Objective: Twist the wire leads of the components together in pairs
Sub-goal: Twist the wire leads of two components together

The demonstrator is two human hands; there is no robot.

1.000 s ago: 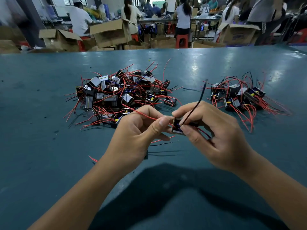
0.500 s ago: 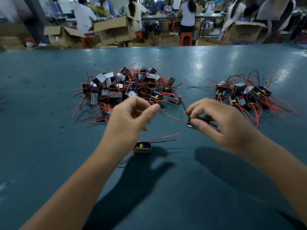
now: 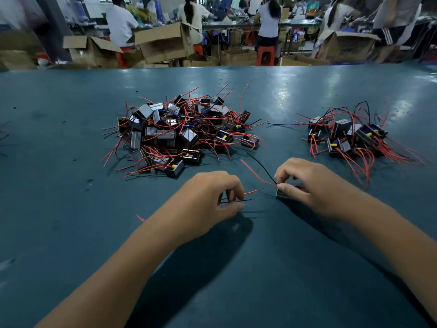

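The table [image 3: 71, 233] is dull teal. Beyond the left hand [image 3: 208, 197], the big pile [image 3: 179, 133] shows black-and-silver blocks with red leads. Right hand [image 3: 305, 183] pinches a black component [image 3: 282, 194] trailing 1 red and 1 black lead.

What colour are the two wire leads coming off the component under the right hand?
One red lead, one black lead; head view shows them.

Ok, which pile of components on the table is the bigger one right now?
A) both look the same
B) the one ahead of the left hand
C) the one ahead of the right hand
B: the pile beyond the left hand holds far more components than the small cluster beyond the right hand.
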